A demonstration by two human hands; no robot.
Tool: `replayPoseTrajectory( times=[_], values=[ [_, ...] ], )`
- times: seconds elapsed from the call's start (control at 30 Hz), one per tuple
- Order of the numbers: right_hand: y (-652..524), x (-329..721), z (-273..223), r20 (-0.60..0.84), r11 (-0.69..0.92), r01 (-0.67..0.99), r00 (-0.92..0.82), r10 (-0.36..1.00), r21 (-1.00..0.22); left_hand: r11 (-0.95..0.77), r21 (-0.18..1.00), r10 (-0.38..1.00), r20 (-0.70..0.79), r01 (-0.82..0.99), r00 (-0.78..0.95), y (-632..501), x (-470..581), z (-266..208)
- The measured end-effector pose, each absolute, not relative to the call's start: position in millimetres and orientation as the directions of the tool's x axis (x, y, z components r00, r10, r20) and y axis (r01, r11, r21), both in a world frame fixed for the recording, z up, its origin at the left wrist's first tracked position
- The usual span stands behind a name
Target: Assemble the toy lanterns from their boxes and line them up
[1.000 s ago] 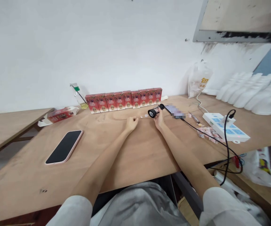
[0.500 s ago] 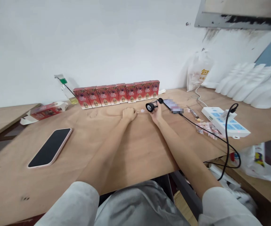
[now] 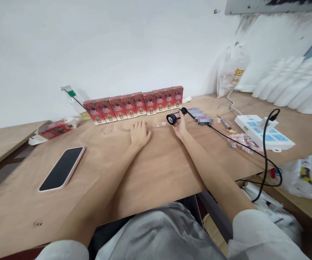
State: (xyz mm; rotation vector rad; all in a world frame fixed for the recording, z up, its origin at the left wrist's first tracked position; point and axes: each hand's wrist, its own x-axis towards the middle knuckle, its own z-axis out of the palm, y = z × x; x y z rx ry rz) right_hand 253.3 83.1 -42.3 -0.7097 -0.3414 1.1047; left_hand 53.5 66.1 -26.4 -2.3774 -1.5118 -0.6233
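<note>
My left hand (image 3: 140,134) lies flat on the table, palm down and fingers stretched out, with nothing in it. My right hand (image 3: 181,126) is closed around a small lantern (image 3: 176,116), which has black round ends and a see-through middle. It is tipped on its side, one black end facing left. A tiny white piece (image 3: 164,123) lies on the wood between my hands. Behind them stands a row of several red printed boxes (image 3: 138,104), each with a golden lantern picture.
A phone (image 3: 61,169) lies at the left near a red box on its side (image 3: 57,129). A bottle (image 3: 78,107) leans by the row. To the right are a phone on a cable (image 3: 199,116), a screwdriver-like tool (image 3: 223,122), small packets (image 3: 244,141) and a power strip (image 3: 264,131).
My left hand has moved left and unfolded from a curled shape to flat fingers. My right hand keeps hold of the lantern with little movement. The view has shifted slightly.
</note>
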Motion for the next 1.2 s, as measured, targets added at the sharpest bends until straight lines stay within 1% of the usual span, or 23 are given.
replayPoseTrajectory(
  times=[0.07, 0.1, 0.13, 0.2, 0.27, 0.3, 0.4, 0.57, 0.63, 0.73, 0.83, 0.9, 0.97, 1.03, 1.13, 1.2],
  values=[
    [84, 253, -43, -0.106, 0.258, -0.7, 0.43, 0.896, -0.666, -0.361, 0.027, 0.817, 0.491, 0.932, 0.302, 55, 41, -31],
    [85, 253, -43, -0.109, 0.259, -0.704, 0.433, 0.895, -0.662, -0.328, 0.037, 0.839, 0.471, 0.944, 0.272, 51, 34, -34],
    [85, 254, -43, -0.11, 0.263, -0.706, 0.435, 0.894, -0.657, -0.297, 0.052, 0.87, 0.426, 0.954, 0.247, 48, 28, -37],
    [85, 254, -42, -0.114, 0.27, -0.709, 0.443, 0.889, -0.652, -0.241, 0.085, 0.935, 0.286, 0.967, 0.208, 47, 19, -43],
    [85, 255, -42, -0.131, 0.276, -0.715, 0.457, 0.88, -0.643, -0.213, 0.103, 0.967, 0.164, 0.972, 0.195, 53, 17, -46],
    [85, 255, -42, -0.139, 0.279, -0.718, 0.463, 0.875, -0.638, -0.216, 0.105, 0.971, 0.13, 0.971, 0.202, 57, 19, -47],
    [85, 256, -43, -0.138, 0.281, -0.717, 0.465, 0.874, -0.638, -0.276, 0.111, 0.959, 0.099, 0.955, 0.266, 75, 38, -46],
    [84, 259, -44, -0.113, 0.29, -0.669, 0.49, 0.864, -0.684, -0.309, 0.125, 0.951, 0.048, 0.943, 0.305, 102, 84, -39],
    [83, 260, -43, -0.105, 0.295, -0.635, 0.514, 0.851, -0.714, -0.359, 0.15, 0.933, 0.038, 0.921, 0.358, 105, 93, -38],
    [82, 257, -38, -0.03, 0.33, -0.521, 0.567, 0.823, -0.787, -0.433, 0.188, 0.901, 0.052, 0.882, 0.431, 101, 92, -39],
    [84, 237, -28, 0.145, 0.402, -0.346, 0.577, 0.803, -0.847, -0.494, 0.227, 0.869, 0.122, 0.839, 0.479, 90, 80, -40],
    [91, 214, -20, 0.282, 0.449, -0.238, 0.511, 0.812, -0.861, -0.526, 0.245, 0.85, 0.171, 0.814, 0.498, 81, 69, -41],
    [101, 187, -14, 0.388, 0.476, -0.139, 0.406, 0.827, -0.868, -0.529, 0.237, 0.848, 0.18, 0.815, 0.498, 72, 57, -43],
    [113, 161, -11, 0.419, 0.448, -0.019, 0.325, 0.848, -0.894, -0.524, 0.217, 0.851, 0.17, 0.824, 0.497, 62, 46, -44],
    [128, 133, -8, 0.393, 0.359, 0.166, 0.271, 0.879, -0.918, -0.52, 0.186, 0.854, 0.144, 0.833, 0.501, 47, 28, -45],
    [135, 122, -7, 0.371, 0.313, 0.25, 0.231, 0.9, -0.916, -0.515, 0.169, 0.857, 0.137, 0.84, 0.497, 39, 18, -46]
  ],
)
